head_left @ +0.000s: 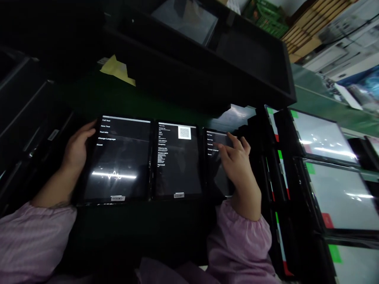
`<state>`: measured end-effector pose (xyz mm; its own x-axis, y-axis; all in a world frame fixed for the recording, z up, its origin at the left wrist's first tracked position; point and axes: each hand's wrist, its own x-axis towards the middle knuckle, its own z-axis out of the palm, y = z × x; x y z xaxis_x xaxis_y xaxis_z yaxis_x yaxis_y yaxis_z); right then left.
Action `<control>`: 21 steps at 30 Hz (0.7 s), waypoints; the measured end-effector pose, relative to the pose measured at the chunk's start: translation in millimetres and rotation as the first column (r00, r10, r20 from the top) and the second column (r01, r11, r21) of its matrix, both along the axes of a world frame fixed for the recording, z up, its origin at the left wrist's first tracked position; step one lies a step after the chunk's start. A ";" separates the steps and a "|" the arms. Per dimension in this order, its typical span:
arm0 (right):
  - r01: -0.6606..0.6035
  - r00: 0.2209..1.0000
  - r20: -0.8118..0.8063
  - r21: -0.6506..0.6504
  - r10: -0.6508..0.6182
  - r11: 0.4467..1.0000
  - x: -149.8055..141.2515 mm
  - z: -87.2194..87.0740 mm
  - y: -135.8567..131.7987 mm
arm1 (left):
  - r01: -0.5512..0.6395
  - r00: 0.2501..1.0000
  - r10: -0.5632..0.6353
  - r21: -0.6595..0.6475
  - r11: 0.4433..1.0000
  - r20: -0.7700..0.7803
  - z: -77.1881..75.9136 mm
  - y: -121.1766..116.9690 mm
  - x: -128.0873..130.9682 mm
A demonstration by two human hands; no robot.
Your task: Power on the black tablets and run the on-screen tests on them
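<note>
Three tablets with dark, lit screens lie side by side in front of me. At the outer edge of the left tablet (121, 157) is my left hand (77, 148), its fingertips partly hidden at the upper corner as it grips that side. White menu lines and a bright light reflection show on this screen. The middle tablet (179, 169) displays small text and a QR code. Over the right tablet (214, 169) my right hand (237, 157) is open, with one finger touching the screen near the "Test Info" line. Its other fingers spread across the tablet's upper right side.
Several white-screened tablets (337, 195) with green and red stickers sit in black holders on the right. A large black tray (254, 71) spans the back. A yellow paper (117, 70) lies behind the left tablet. Dark racks (26, 98) stand at left; a green crate (268, 17) is far back.
</note>
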<state>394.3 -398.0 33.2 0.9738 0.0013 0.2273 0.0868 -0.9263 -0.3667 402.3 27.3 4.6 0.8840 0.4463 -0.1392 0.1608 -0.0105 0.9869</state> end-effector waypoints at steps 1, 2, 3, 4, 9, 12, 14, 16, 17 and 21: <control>0.000 1.000 -0.008 0.001 0.000 1.000 0.2 -0.7 -0.1 | -0.002 1.000 0.002 -0.002 1.000 0.004 0.2 -0.1 -0.4; -0.002 1.000 -0.014 0.001 0.002 1.000 0.3 -0.9 -0.4 | -0.006 1.000 0.006 -0.004 1.000 0.007 0.6 -0.4 -0.9; -0.007 1.000 -0.015 0.001 0.007 1.000 0.4 -0.6 -1.1 | -0.010 1.000 0.010 -0.004 1.000 0.010 1.1 -0.9 -1.4; -0.012 1.000 -0.007 0.002 0.012 1.000 0.4 0.2 -2.0 | -0.011 1.000 0.011 -0.002 1.000 0.012 1.7 -1.5 -2.0; -0.028 0.998 0.063 -0.010 0.029 1.000 -1.0 5.5 -5.2 | -0.034 0.999 0.033 0.017 0.999 0.017 3.2 -4.6 -4.2; -0.039 0.998 0.044 -0.014 0.040 0.999 -2.7 6.8 -3.1 | -0.044 0.999 0.044 0.020 0.999 0.007 3.7 -5.2 -4.6; -0.046 0.998 0.034 0.002 0.046 0.999 -3.6 7.7 -1.0 | -0.043 0.999 0.043 0.010 0.999 -0.001 3.9 -5.1 -4.9; -0.061 0.998 0.031 0.025 0.060 0.998 -4.4 9.6 0.5 | -0.030 1.000 0.030 0.003 1.000 -0.003 3.9 -4.8 -5.3; -0.065 0.997 0.035 0.031 0.064 0.997 -4.9 11.4 1.3 | -0.027 1.000 0.027 0.003 1.000 -0.001 3.7 -4.7 -5.7; -0.037 0.997 0.067 0.034 0.035 0.999 -9.5 24.0 11.0 | -0.013 1.000 0.013 0.009 1.000 0.027 2.6 -4.6 -7.2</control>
